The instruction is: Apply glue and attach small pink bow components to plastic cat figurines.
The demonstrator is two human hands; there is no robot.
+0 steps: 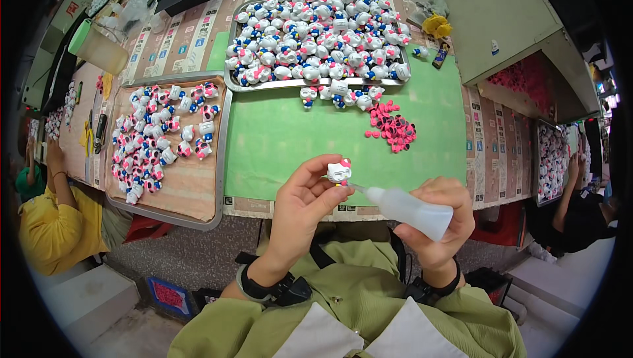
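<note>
Between the thumb and fingers of my left hand is a small white cat figurine with a pink bow, held upright above the near edge of the table. My right hand grips a translucent squeeze bottle, tilted so its thin nozzle points left at the figurine's lower part. Whether the tip touches it I cannot tell. Beyond my hands, a heap of small pink pieces, some with dark faces, lies on the green mat. Several loose figurines stand by the far tray.
A metal tray piled with figurines stands at the far middle. Another tray at left holds figurines with pink parts. A grey cabinet is at far right, a green-lidded jug at far left. People sit on both sides.
</note>
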